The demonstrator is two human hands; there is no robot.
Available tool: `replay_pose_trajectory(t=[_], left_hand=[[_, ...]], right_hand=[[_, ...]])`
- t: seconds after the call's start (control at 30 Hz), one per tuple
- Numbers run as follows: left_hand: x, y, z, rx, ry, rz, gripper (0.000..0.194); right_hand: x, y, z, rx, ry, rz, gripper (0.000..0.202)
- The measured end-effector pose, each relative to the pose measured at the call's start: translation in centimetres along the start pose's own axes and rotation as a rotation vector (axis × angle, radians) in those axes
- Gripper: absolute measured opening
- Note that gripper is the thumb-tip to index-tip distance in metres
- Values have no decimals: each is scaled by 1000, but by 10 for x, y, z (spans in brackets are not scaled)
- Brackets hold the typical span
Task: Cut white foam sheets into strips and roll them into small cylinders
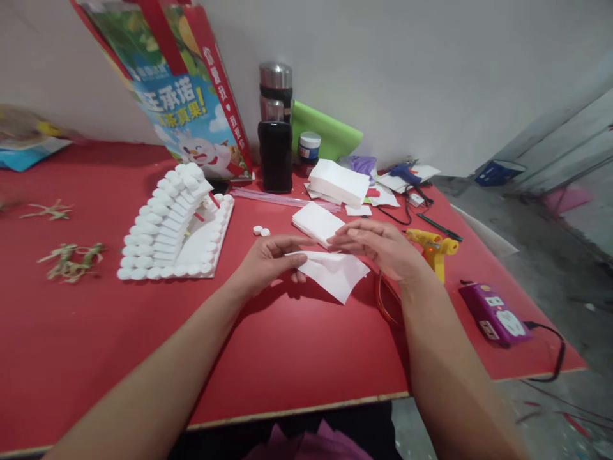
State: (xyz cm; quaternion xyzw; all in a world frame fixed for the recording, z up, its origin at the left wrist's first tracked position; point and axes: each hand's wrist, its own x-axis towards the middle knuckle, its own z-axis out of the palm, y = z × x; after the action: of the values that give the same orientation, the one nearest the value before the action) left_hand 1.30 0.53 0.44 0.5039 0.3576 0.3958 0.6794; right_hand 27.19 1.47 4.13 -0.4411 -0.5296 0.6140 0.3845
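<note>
My left hand (272, 262) pinches a thin white tissue sheet (332, 271) at its left corner, between thumb and fingers. The sheet hangs slightly bent above the red table, its free corner pointing toward me. My right hand (380, 246) hovers at the sheet's upper right edge, fingers stretched out to the left and slightly bent. Whether its fingertips touch the sheet I cannot tell. Just behind both hands lies a folded stack of white tissues (317, 222). Small white round pieces (261, 230) rest left of that stack.
A white stepped model (167, 230) stands at left, beside straw figures (71, 260). At right are a yellow glue gun (435, 249), a purple box with a cable (493, 313) and a pen (439, 227). A black bottle (276, 156) and a printed bag (186, 96) stand behind.
</note>
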Motion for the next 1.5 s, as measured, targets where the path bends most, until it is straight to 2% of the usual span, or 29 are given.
replay_pose_trajectory(t=[0.1,0.2,0.3,0.37,0.47,0.63,0.77,0.83,0.9,0.97,1.0,1.03,1.07,1.13,1.2,1.27,1.3,1.37,1.5], left_hand=[[-2,0,2,46,-49,-8,51],[-1,-1,3,87,-53,-38,54],[2,-2,3,177,-12,-73,41],[4,-3,2,203,44,-70,33],[7,-6,0,81,114,-53,35],[10,-8,-2,-139,139,-104,37],[10,-5,-5,-130,157,-71,33],[10,-3,-8,-97,183,-39,31],[10,0,-10,-44,195,-19,29],[8,2,-10,8,166,-21,26],[6,2,-10,25,138,-27,24],[4,3,-8,25,109,-32,22],[2,3,-6,24,78,-40,20],[-4,3,-2,24,3,-53,20],[-8,3,3,67,-78,-59,20],[-11,2,6,46,-126,-42,21],[-11,2,7,47,-132,-36,21],[-10,1,7,93,-129,-25,18],[-4,2,3,185,-130,4,16]], right_hand=[[4,6,7,-178,-107,62,31],[7,12,14,-288,-204,87,30],[8,15,21,-380,-144,58,23],[8,18,24,-449,-63,-19,20],[9,23,28,-536,5,-197,23],[13,29,30,-920,-52,-533,36],[9,24,18,-1089,-61,-574,46],[6,19,4,-1078,42,-545,44],[3,12,-11,-980,298,-525,37],[1,7,-19,-779,593,-519,31],[1,4,-19,-629,668,-509,28],[1,3,-16,-455,663,-473,23],[1,2,-10,-272,582,-414,18],[1,3,11,46,255,-189,19],[1,8,34,187,-53,84,34],[1,14,53,239,-264,271,38],[2,16,59,227,-337,317,36],[2,18,63,166,-395,335,27],[5,19,54,156,-377,325,16]])
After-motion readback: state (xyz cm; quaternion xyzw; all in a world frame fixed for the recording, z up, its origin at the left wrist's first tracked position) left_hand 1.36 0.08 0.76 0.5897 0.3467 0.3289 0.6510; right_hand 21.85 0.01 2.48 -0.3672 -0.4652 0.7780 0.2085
